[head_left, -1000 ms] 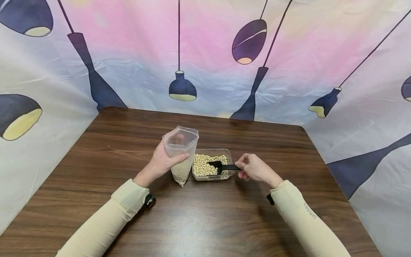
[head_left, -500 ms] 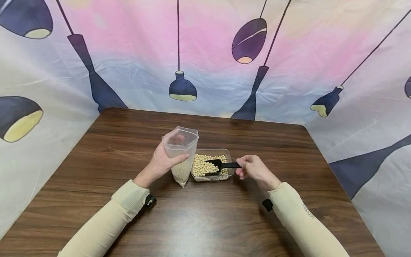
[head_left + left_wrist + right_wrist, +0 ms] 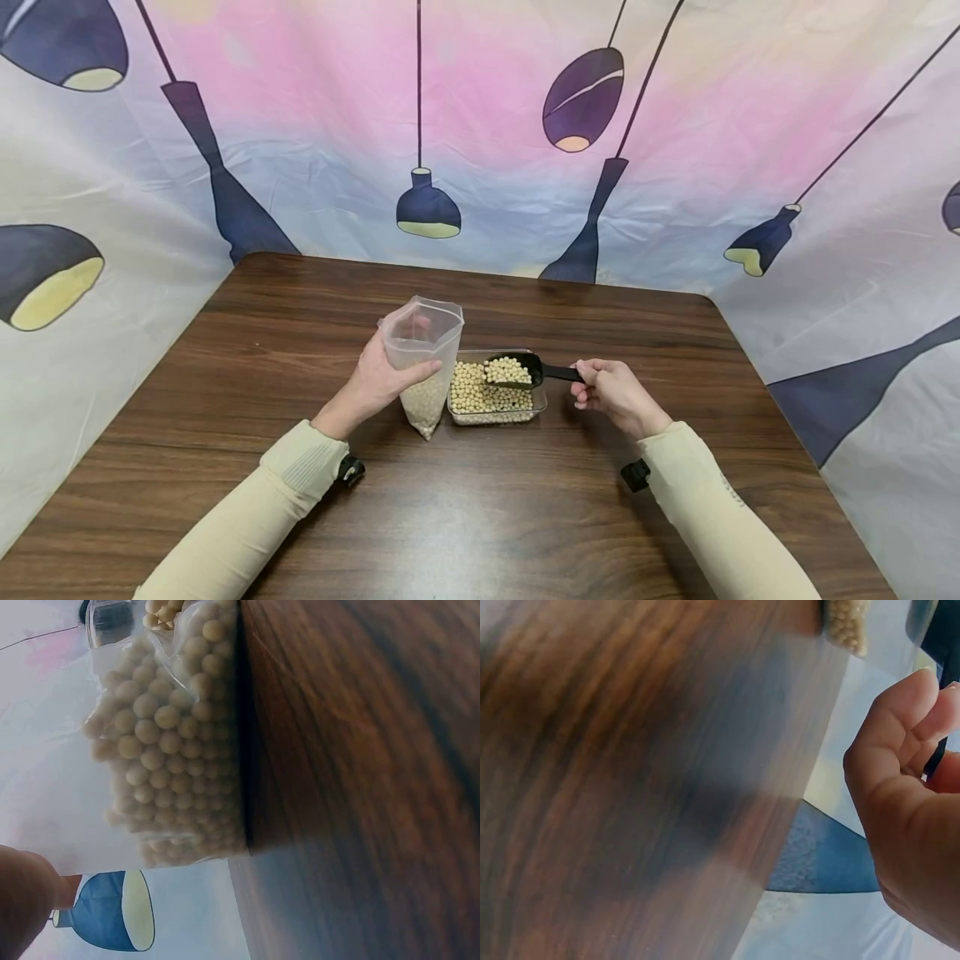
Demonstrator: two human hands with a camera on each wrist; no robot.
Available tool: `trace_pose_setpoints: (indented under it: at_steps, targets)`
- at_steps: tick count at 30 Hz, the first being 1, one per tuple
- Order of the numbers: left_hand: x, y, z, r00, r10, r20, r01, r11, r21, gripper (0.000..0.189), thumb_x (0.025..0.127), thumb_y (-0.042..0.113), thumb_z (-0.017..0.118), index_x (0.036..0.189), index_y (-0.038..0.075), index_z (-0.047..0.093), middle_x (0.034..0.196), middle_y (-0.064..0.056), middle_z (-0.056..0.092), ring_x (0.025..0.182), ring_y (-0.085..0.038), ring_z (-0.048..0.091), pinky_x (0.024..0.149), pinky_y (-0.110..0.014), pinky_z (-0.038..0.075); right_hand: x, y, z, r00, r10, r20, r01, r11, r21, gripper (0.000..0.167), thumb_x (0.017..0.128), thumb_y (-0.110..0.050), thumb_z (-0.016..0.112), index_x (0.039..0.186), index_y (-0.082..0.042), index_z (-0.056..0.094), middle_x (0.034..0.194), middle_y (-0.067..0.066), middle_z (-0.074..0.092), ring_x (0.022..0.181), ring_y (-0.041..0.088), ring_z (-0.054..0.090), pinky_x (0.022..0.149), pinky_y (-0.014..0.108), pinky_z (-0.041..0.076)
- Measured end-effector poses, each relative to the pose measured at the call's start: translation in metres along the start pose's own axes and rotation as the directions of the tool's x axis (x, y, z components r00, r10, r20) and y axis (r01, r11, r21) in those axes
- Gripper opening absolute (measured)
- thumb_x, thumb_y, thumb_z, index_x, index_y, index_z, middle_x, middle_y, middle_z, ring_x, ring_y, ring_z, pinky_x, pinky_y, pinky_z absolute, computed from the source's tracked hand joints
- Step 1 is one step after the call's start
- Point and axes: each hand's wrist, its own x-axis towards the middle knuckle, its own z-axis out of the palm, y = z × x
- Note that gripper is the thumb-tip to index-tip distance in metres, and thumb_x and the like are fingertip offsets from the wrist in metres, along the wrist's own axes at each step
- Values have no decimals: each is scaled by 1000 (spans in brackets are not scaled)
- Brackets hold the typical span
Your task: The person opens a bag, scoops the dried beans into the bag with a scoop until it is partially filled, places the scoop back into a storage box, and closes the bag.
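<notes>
My left hand grips an upright clear plastic bag, its mouth spread at the top. Pale yellow round beans fill its lower part, and the bag's bottom is at the tabletop. My right hand pinches the handle of a black scoop between thumb and fingers. The scoop, heaped with beans, is level above a clear rectangular container that holds more beans. In the right wrist view, only a corner of the container and part of the scoop show beyond the right hand.
The brown wood-grain table spreads around both hands. Behind it and at the sides hangs a fabric backdrop printed with lamps. The container stands just right of the bag.
My right hand has drawn the scoop up out of the beans and slightly right, now with a full load in it. The left hand and bag stay in place.
</notes>
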Motion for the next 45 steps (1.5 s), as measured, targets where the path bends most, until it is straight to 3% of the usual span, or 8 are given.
trace_pose_setpoints:
  at_steps: [6,13,23,33,39,45]
  targets:
    - [-2,1,-1,1000,-10,1,10,1000,-4,86,77,-1,78,149,15,35,128,-15,51,113,-31,52,92,-35,45,-8,-16,-7,999,-27,20,26,998,59,35,106,-20,39,128,6,45,74,3,57,66,11,54,68,28,52]
    - [-1,-1,-2,1000,-2,3,2,1000,13,86,78,1,78,150,18,34,128,-14,52,114,-30,52,94,-40,43,-20,-48,-6,990,-135,34,129,980,149,31,105,-23,44,122,2,48,71,1,59,63,11,55,65,26,53]
    - [-1,-3,-2,1000,15,0,-15,1000,13,85,78,-1,77,150,13,34,127,-17,52,111,-27,53,91,-30,45,-42,-104,7,945,-325,23,305,907,291,35,100,-22,53,121,6,48,75,4,63,67,13,59,66,26,54]
    - [0,0,-1,1000,-14,8,14,1000,16,84,79,2,77,150,14,33,129,-16,52,113,-29,53,95,-39,44,-49,-146,22,902,-431,-9,420,874,245,32,98,-20,58,117,5,54,74,7,66,68,14,61,68,28,56]
    - [-1,-1,-1,1000,-12,7,12,1000,6,85,78,-1,77,149,13,34,128,-17,52,110,-29,54,93,-35,46,-49,-157,27,872,-487,-57,487,847,213,26,98,-17,58,111,5,58,71,8,66,66,15,62,65,29,55]
    - [-1,-1,-2,1000,-1,3,1,1000,10,85,77,-1,78,149,13,34,128,-17,53,110,-29,55,93,-38,46,-48,-162,31,855,-512,-81,518,839,169,27,98,-17,59,110,7,57,68,8,66,63,16,63,63,28,55]
